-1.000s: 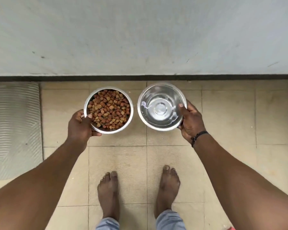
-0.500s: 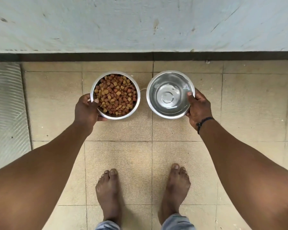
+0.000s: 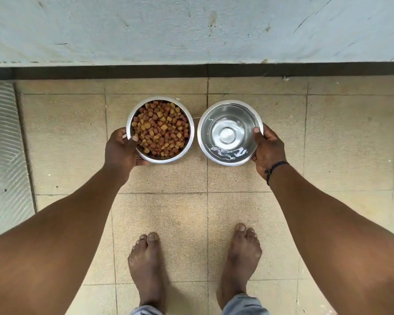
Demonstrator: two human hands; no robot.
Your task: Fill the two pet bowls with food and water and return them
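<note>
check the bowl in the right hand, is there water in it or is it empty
It holds water. The steel bowl in the right hand shows bright wavy reflections on a clear surface near its lower rim, with the base visible through it.

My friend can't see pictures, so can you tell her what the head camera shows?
Seen from above, a person's left hand grips a steel bowl of brown kibble and the right hand grips a steel bowl of water, side by side over a tan tiled floor near a pale wall. Bare feet show below.
</note>
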